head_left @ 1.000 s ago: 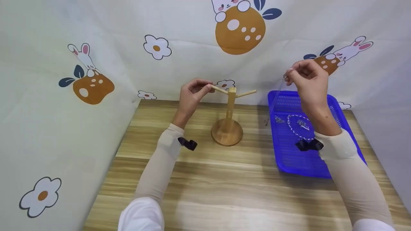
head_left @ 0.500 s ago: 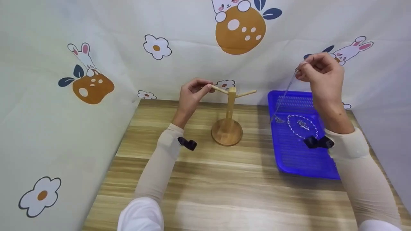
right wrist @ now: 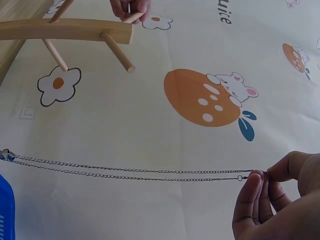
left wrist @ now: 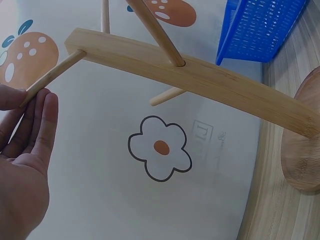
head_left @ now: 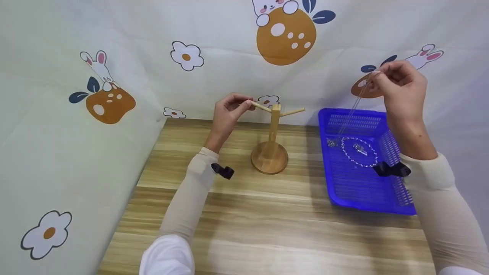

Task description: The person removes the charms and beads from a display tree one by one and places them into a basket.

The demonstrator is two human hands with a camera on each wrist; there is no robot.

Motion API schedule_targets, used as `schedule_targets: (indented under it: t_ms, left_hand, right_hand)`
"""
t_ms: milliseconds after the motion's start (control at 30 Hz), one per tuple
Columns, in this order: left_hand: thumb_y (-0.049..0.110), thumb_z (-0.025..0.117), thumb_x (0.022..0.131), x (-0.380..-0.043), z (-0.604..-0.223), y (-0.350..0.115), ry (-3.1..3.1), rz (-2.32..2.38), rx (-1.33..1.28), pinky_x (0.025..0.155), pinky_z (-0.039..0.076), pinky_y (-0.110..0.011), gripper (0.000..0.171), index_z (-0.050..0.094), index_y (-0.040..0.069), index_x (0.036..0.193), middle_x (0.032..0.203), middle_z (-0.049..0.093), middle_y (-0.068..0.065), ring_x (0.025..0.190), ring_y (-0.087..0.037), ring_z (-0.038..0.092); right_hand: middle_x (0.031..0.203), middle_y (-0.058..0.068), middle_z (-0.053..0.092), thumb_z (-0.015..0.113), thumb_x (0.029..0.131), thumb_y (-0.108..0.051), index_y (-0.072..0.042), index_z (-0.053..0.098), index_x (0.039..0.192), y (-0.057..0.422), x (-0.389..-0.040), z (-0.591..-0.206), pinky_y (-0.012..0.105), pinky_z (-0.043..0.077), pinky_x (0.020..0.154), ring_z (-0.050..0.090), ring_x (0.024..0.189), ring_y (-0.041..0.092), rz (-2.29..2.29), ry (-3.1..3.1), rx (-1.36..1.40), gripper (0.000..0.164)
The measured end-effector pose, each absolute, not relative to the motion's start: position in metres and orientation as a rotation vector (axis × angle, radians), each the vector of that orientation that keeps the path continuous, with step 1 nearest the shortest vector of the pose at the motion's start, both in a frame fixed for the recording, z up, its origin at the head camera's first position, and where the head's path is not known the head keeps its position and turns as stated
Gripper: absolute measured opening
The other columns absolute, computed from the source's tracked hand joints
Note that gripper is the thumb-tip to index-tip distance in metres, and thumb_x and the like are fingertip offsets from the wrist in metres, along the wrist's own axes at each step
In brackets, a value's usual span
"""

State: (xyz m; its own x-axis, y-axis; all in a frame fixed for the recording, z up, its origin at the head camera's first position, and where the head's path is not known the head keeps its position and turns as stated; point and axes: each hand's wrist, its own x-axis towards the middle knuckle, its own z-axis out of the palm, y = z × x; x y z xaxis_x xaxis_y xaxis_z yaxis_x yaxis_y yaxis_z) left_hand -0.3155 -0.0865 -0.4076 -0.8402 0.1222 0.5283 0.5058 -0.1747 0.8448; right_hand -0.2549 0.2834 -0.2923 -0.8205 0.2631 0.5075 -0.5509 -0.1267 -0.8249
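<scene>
A wooden jewelry stand (head_left: 274, 126) with a round base and several slanting pegs stands upright on the table. My left hand (head_left: 231, 118) pinches the end of its upper left peg (left wrist: 55, 75) between thumb and fingers. Over the blue basket, my right hand (head_left: 403, 91) is raised, pinching a thin silver chain necklace (right wrist: 135, 172) near its clasp. The doubled chain hangs down from the fingertips, with a shiny pendant (right wrist: 7, 154) at its lower end in the right wrist view. No necklace shows on the stand's visible pegs.
The blue plastic basket (head_left: 332, 191) sits on the wood-grain table (head_left: 244, 229) at the right. Inside it lie a beaded necklace (head_left: 345, 154) in a loop, a silvery piece (head_left: 360, 149) within that loop and another silvery cluster (head_left: 332, 142). A printed cloth (head_left: 229, 76) hangs behind.
My right hand has moved right and slightly up, carrying the hanging necklace from beside the basket's left edge to over it. The left hand and the stand have stayed in place.
</scene>
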Motion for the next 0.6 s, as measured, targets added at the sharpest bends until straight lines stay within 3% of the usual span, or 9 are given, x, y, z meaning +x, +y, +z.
schedule_targets:
  t_ms: [200,467,600]
  left_hand:
    - [-0.001,0.071,0.1,-0.316,-0.407,-0.087,-1.817,-2.108,-0.719,0.093,0.067,-0.036,0.016,0.073,-0.011,0.112,0.103,0.078,-0.008,0.092,-0.017,0.077]
    - [0.0,0.071,0.101,-0.316,-0.408,-0.086,-1.81,-2.118,-0.713,0.092,0.067,-0.037,0.012,0.074,-0.006,0.11,0.108,0.077,-0.023,0.093,-0.018,0.077]
    - [0.0,0.07,0.101,-0.316,-0.409,-0.085,-1.814,-2.119,-0.712,0.093,0.067,-0.037,0.012,0.074,-0.006,0.111,0.107,0.077,-0.02,0.093,-0.019,0.077]
  right_hand:
    - [0.084,0.012,0.067,0.068,0.093,0.011,0.008,0.069,0.096,0.292,-0.257,-0.295,0.023,0.061,0.065,0.064,0.067,0.021,1.962,-1.645,0.269,0.004]
    - [0.083,0.012,0.069,0.067,0.093,0.011,0.006,0.069,0.093,0.302,-0.262,-0.305,0.022,0.063,0.063,0.065,0.067,0.02,1.945,-1.672,0.231,0.006]
    - [0.083,0.01,0.07,0.069,0.093,0.009,0.005,0.069,0.094,0.307,-0.263,-0.31,0.02,0.061,0.063,0.065,0.068,0.018,1.917,-1.714,0.2,0.005]
